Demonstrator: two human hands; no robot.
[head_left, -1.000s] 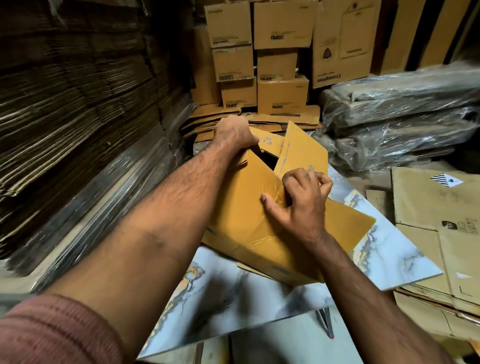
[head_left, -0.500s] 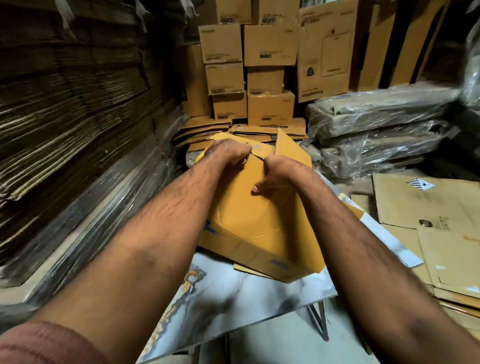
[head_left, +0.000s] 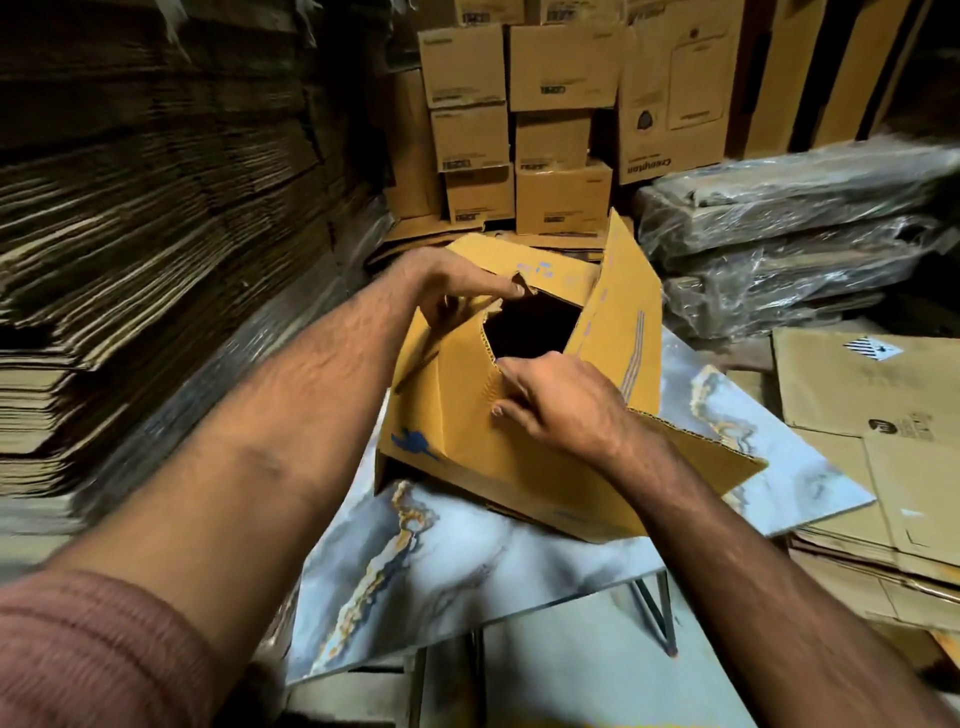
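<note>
A yellow-brown cardboard box (head_left: 452, 415) sits tilted on a marble-patterned table (head_left: 447, 561), its flaps partly folded around a dark opening (head_left: 530, 327). My left hand (head_left: 452, 286) pinches the edge of the left flap at the opening's far left corner. My right hand (head_left: 561, 405) lies on the near flap, fingers spread and pressing its edge at the opening. A tall flap (head_left: 623, 322) stands upright on the right side, and another flap (head_left: 701, 457) sticks out flat under my right wrist.
Tall stacks of flattened cardboard (head_left: 130, 234) fill the left side. Stacked closed cartons (head_left: 519, 130) stand at the back. Plastic-wrapped bundles (head_left: 805, 234) lie at the right, with flat printed cartons (head_left: 872, 415) piled beside the table.
My right hand has drawn back from beside the left hand to the near flap. The flaps have parted and a dark opening now shows. The camera view dipped lower.
</note>
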